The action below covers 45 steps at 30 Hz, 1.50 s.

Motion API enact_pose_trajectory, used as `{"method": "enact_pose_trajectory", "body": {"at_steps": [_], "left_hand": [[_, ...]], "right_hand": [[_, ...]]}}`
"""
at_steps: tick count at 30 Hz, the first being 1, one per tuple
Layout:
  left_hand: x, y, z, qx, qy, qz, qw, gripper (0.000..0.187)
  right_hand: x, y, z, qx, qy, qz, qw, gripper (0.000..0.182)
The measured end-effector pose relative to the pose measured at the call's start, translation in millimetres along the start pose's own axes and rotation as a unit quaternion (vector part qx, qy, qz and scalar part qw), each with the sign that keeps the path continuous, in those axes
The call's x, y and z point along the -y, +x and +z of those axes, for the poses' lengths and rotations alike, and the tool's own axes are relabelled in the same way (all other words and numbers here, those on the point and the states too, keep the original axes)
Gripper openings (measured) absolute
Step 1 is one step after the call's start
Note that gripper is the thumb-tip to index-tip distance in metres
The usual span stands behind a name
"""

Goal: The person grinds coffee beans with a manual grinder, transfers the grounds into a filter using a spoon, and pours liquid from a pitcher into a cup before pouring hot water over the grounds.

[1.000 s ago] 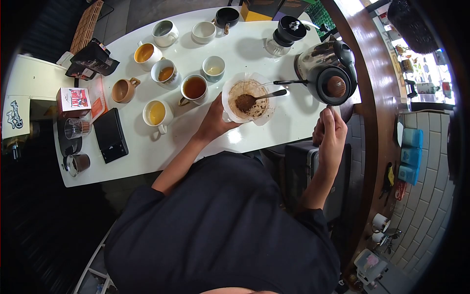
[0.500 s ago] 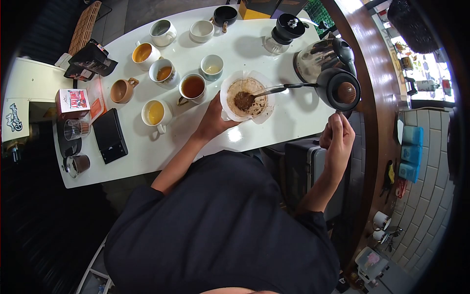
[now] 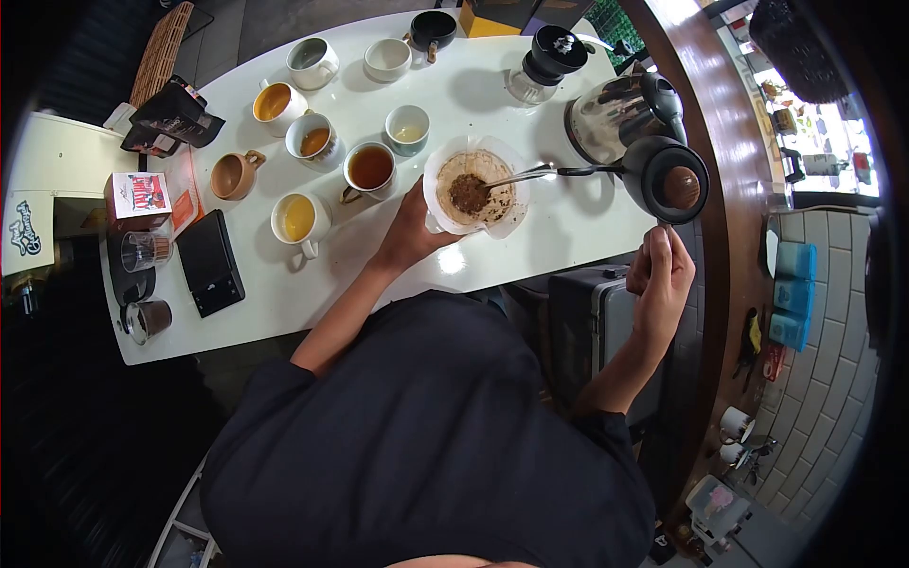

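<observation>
My left hand is wrapped round the near left side of a coffee dripper on the white table. Inside it a white paper filter holds wet brown coffee grounds. A metal spoon leans in the grounds, its handle pointing right. My right hand is closed on the handle of a black gooseneck kettle with a brown lid knob. The kettle is held up at the right, its spout tip near the spoon handle's end. No water stream can be made out.
Several cups stand left of the dripper, among them a cup of dark tea-coloured liquid and a mug of yellow liquid. A coffee grinder and a steel kettle stand behind. A black scale lies at left.
My right hand and the gooseneck kettle have shifted a little to the right, drawing the spout away from the filter. The spoon handle now shows more. My left hand stays on the dripper.
</observation>
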<state>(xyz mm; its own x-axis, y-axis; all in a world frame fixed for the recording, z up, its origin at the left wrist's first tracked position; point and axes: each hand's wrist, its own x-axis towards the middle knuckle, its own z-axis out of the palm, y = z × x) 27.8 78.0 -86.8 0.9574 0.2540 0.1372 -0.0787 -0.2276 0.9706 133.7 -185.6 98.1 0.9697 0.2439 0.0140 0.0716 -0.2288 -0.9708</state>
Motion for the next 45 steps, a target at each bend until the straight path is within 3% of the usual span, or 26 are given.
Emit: {"method": "enact_pose_trajectory", "body": {"at_steps": [7, 9, 25, 27, 45], "left_hand": [[1, 6, -2, -0.001, -0.001, 0.006, 1.0, 0.084], [-3, 6, -2, -0.022, 0.038, 0.024, 0.999, 0.071], [-2, 6, -2, -0.018, 0.01, 0.01, 1.0, 0.074], [2, 7, -2, -0.005, 0.019, 0.013, 1.0, 0.086], [-2, 7, -2, -0.012, 0.004, 0.011, 1.0, 0.083]], "right_hand": [[3, 2, -1, 0.015, -0.005, 0.001, 1.0, 0.033], [4, 2, -1, 0.015, -0.004, 0.003, 1.0, 0.032], [7, 10, 6, 0.023, 0.006, 0.005, 1.0, 0.03], [8, 12, 8, 0.022, 0.006, 0.004, 1.0, 0.029], [5, 28, 15, 0.028, 0.013, 0.011, 0.999, 0.028]]}}
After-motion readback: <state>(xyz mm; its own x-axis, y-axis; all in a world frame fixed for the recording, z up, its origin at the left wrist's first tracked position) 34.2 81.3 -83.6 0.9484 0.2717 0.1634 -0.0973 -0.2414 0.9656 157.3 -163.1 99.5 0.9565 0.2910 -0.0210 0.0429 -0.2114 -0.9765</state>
